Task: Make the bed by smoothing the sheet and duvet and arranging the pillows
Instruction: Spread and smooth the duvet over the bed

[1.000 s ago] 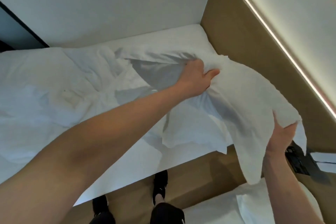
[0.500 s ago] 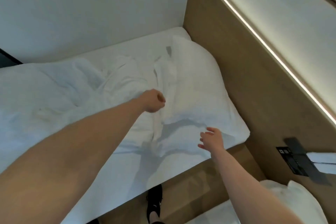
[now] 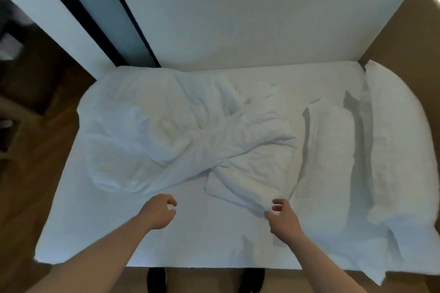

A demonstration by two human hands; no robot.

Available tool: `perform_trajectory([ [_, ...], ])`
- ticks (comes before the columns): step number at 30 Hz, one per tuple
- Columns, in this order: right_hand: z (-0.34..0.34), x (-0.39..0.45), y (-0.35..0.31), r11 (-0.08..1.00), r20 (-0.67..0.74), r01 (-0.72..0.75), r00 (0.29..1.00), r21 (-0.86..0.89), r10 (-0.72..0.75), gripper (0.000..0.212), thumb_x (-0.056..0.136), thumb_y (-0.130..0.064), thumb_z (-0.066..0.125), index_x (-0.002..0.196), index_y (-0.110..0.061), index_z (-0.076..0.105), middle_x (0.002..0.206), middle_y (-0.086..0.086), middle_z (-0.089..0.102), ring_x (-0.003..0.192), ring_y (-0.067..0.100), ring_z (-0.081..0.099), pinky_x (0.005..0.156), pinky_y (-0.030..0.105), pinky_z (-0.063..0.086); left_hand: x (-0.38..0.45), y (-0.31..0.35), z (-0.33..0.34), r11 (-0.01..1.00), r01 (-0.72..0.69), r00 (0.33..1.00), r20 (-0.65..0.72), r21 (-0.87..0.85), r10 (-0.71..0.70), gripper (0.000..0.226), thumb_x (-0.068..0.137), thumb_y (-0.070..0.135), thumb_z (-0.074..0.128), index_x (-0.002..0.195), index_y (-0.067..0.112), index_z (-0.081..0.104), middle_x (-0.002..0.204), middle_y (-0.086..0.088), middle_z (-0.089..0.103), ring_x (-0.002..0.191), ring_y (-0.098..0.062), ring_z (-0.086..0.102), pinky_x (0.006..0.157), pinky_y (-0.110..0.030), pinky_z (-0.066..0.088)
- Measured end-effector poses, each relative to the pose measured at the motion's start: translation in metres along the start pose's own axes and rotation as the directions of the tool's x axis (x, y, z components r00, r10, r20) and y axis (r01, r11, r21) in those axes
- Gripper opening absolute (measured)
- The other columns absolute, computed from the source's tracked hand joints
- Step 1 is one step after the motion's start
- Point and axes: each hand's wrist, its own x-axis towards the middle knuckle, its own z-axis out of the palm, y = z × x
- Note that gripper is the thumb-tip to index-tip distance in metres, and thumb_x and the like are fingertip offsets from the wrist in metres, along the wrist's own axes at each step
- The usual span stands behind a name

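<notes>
— Duvet [image 3: 190, 135] first: where does it lie from the hands?

— Bunched in a crumpled heap across the middle of the bed, ahead of both hands and toward the wall [image 3: 262, 19]. Its long axis runs slantwise, from the far left down toward the near right, where a folded corner comes closest to the person.

— Which hand is nearer that corner?

— The right hand [image 3: 283, 220]. Its fingertips sit at the near edge of the fold, touching it or just short of it; I cannot tell which. The fingers are loosely curled, thumb and forefinger apart, holding nothing that I can see.

— And the other?

— The left hand [image 3: 158, 213] hovers over bare sheet [image 3: 100, 233], near the duvet's lower edge but apart from it. Fingers curled in loosely, gripping nothing.

— So the coming move?

— My judgement: the right hand takes the near corner, the left reaches forward for the edge, and the heap is drawn out along its slant toward the foot of the bed at the left.

— Pillows?

— Two pillows [image 3: 333, 150] lie at the right end, side by side, long axes running from near to far. They sit just beside the duvet's corner, so a careless pull could drag the nearer one.
</notes>
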Motion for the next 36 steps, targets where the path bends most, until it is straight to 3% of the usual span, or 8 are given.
perform_trajectory([
  [7,0.159,-0.008,-0.085,0.976,0.122,0.152,0.984,-0.156,-0.133,0.041,0.092,-0.028,0.069,0.126,-0.032,0.046,0.124,-0.006,0.057,0.093,0.021,0.066,0.078,0.038,0.056,0.013,-0.194,-0.002,0.964,0.191,0.979,-0.040,-0.186,-0.201,0.021,0.094,0.034,0.065,0.114,0.033,0.060,0.136,0.002,0.054,0.118,-0.017,0.057,0.100,-0.028,0.045],
  [14,0.331,0.021,-0.118,0.911,0.131,0.194,0.979,-0.364,-0.156,0.066,0.090,-0.026,0.073,0.147,-0.026,0.039,0.142,-0.001,0.048,0.099,0.014,0.062,0.086,0.035,0.051,0.100,-0.344,0.004,0.943,0.210,0.976,0.005,-0.257,-0.216,0.034,0.093,0.035,0.066,0.125,0.029,0.057,0.144,0.003,0.040,0.118,-0.015,0.058,0.100,-0.026,0.046],
  [21,0.492,0.097,-0.137,0.529,0.345,0.500,0.863,-0.686,-0.369,0.087,0.090,-0.035,0.070,0.160,-0.027,0.018,0.164,-0.006,0.020,0.148,0.020,0.028,0.115,0.033,0.040,0.219,-0.456,0.002,0.895,0.260,0.955,-0.040,-0.362,-0.293,0.054,0.088,0.037,0.071,0.137,0.021,0.052,0.145,-0.004,0.043,0.119,-0.023,0.059,0.096,-0.032,0.049],
  [28,0.583,0.189,-0.144,0.070,0.435,0.479,0.842,-0.875,-0.320,0.094,0.093,-0.038,0.067,0.162,-0.023,0.004,0.169,0.001,0.015,0.158,0.029,0.001,0.127,0.052,0.000,0.328,-0.496,0.036,0.659,0.314,0.912,0.025,-0.684,-0.409,0.077,0.089,0.046,0.072,0.148,0.008,0.040,0.147,-0.011,0.049,0.132,-0.029,0.050,0.104,-0.037,0.043],
  [30,0.593,0.211,-0.136,-0.002,0.398,0.415,0.871,-0.910,-0.288,0.086,0.092,-0.037,0.068,0.158,-0.022,0.015,0.157,0.004,0.039,0.154,0.030,0.021,0.125,0.055,-0.003,0.351,-0.494,0.049,0.613,0.306,0.913,0.041,-0.729,-0.407,0.086,0.086,0.050,0.073,0.151,0.009,0.035,0.149,-0.010,0.047,0.134,-0.029,0.049,0.106,-0.037,0.042],
  [32,0.595,0.223,-0.130,-0.050,0.378,0.380,0.882,-0.924,-0.280,0.059,0.093,-0.033,0.063,0.146,-0.025,0.037,0.134,0.001,0.059,0.135,0.026,0.050,0.124,0.047,0.016,0.368,-0.489,0.058,0.511,0.300,0.907,0.075,-0.806,-0.414,0.091,0.079,0.055,0.077,0.148,0.010,0.039,0.144,-0.009,0.052,0.128,-0.029,0.054,0.103,-0.038,0.045],
  [34,0.593,0.222,-0.128,0.038,0.368,0.399,0.876,-0.916,-0.312,0.031,0.093,-0.023,0.055,0.123,-0.027,0.056,0.116,0.000,0.068,0.113,0.027,0.065,0.099,0.038,0.044,0.377,-0.485,0.061,0.327,0.279,0.900,0.127,-0.903,-0.417,0.094,0.063,0.060,0.083,0.137,0.012,0.050,0.129,-0.006,0.062,0.111,-0.027,0.063,0.093,-0.039,0.052],
  [36,0.584,0.211,-0.129,0.276,0.363,0.494,0.836,-0.824,-0.411,0.011,0.086,-0.023,0.051,0.093,-0.022,0.060,0.091,0.002,0.070,0.090,0.033,0.067,0.071,0.037,0.046,0.374,-0.480,0.058,0.115,0.239,0.898,0.175,-0.964,-0.405,0.093,0.056,0.057,0.085,0.132,0.013,0.054,0.114,-0.004,0.066,0.095,-0.021,0.065,0.081,-0.036,0.056],
])
